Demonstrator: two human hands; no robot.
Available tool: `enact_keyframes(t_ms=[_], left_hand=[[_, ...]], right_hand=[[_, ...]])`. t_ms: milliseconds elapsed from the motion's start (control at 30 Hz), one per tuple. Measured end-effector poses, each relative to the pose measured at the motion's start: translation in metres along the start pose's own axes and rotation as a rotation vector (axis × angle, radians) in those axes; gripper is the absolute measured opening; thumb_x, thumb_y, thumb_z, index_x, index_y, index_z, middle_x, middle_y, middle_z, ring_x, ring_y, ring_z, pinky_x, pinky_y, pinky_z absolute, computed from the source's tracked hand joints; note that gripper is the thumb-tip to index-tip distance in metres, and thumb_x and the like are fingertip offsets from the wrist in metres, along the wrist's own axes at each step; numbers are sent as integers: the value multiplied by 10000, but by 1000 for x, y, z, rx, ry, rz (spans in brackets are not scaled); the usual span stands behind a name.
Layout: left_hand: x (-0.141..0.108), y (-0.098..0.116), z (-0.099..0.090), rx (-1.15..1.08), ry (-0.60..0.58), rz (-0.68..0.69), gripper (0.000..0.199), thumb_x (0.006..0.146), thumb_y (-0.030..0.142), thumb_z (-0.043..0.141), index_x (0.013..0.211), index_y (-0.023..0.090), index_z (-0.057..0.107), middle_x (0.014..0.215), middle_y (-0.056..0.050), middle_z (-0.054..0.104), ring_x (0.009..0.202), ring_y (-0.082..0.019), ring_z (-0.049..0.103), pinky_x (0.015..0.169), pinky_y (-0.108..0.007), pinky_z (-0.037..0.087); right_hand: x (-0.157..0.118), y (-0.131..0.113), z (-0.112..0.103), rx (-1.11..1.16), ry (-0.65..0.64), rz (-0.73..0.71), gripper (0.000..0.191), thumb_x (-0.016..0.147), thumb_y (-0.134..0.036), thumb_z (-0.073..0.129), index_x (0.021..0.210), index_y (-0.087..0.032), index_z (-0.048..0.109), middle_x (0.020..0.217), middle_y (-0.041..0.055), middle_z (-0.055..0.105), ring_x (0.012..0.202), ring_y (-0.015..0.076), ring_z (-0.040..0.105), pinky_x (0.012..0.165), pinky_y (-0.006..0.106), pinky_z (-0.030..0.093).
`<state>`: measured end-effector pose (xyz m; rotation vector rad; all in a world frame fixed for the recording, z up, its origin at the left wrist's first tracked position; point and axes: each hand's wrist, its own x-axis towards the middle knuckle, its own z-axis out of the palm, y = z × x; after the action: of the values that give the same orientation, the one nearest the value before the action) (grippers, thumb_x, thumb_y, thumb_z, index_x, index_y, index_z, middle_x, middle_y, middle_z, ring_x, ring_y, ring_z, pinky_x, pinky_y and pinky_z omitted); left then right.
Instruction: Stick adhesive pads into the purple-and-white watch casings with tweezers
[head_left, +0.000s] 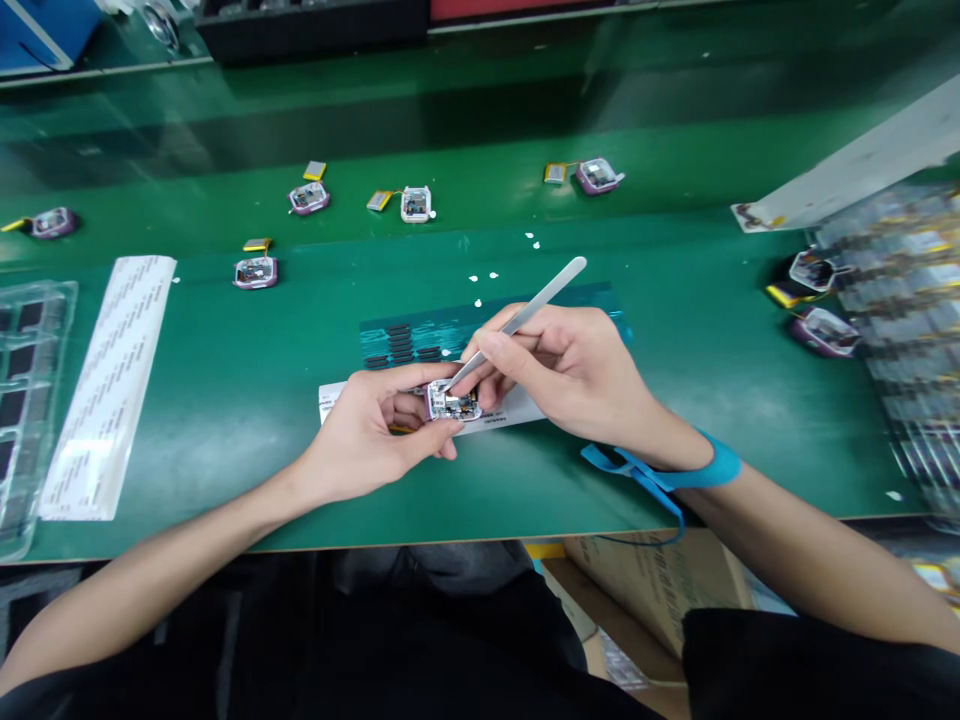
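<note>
L hand (375, 425) holds device (454, 406), R hand (570, 365) adj

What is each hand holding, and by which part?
The left hand holds the device by its edges; the right hand holds the metal tool around its middle.

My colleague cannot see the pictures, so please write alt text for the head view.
A person's left fingers hold a small open device over a green table, while the right fingers aim a slim metal tool at its exposed electronics. Similar open devices, several with batteries, lie around the table.
</note>
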<state>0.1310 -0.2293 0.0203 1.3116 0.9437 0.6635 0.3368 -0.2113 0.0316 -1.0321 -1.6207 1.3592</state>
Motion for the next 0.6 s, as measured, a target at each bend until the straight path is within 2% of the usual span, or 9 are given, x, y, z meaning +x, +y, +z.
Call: enact_keyframes(t_ms=[200, 333, 400, 500, 567, 600], left_hand=[[0, -2, 0, 18, 4, 23, 383, 833, 126, 713, 1214, 90, 728, 655, -35, 754, 574, -194, 754, 560, -276, 655], [0, -5, 1, -7, 27, 16, 261, 874, 139, 659, 1108, 102, 768, 588, -20, 719, 505, -178, 721, 514, -270, 636], [1, -2, 0, -6, 32, 16, 231, 872, 155, 665, 1067, 107, 780, 587, -18, 713, 495, -174, 715, 500, -265, 624], [4, 6, -8, 13, 111, 59, 246, 864, 186, 697, 1092, 128, 771, 651, -26, 743, 535, -173, 722, 521, -271, 620], [9, 12, -19, 32, 231, 112, 205, 865, 205, 715, 1056, 147, 762, 686, -30, 756, 556, -161, 714, 545, -268, 611], [12, 14, -25, 40, 293, 141, 162, 866, 212, 719, 1013, 156, 756, 686, -29, 754, 555, -151, 703, 549, -260, 600]], right_hand=[[-2, 3, 0, -3, -15, -17, 373, 980, -521, 642, 791, -210, 723, 796, 27, 760, 583, 123, 698, 527, 236, 572], [-4, 2, 0, -115, -30, -114, 270, 1018, -385, 617, 837, -213, 721, 781, 9, 762, 577, 109, 695, 517, 219, 560], [-5, 1, -1, -147, 32, -249, 212, 1027, -293, 595, 884, -221, 735, 798, 1, 765, 612, 112, 717, 548, 224, 584], [-2, 3, -6, -162, 266, -489, 152, 1006, -219, 614, 975, -231, 762, 888, 2, 786, 678, 126, 744, 585, 252, 615], [2, 7, -10, -263, 353, -530, 132, 986, -212, 648, 989, -242, 777, 937, 5, 803, 743, 143, 758, 606, 272, 623], [5, 9, -12, -335, 335, -507, 133, 983, -217, 656, 969, -249, 785, 956, 7, 809, 789, 156, 766, 638, 287, 631]])
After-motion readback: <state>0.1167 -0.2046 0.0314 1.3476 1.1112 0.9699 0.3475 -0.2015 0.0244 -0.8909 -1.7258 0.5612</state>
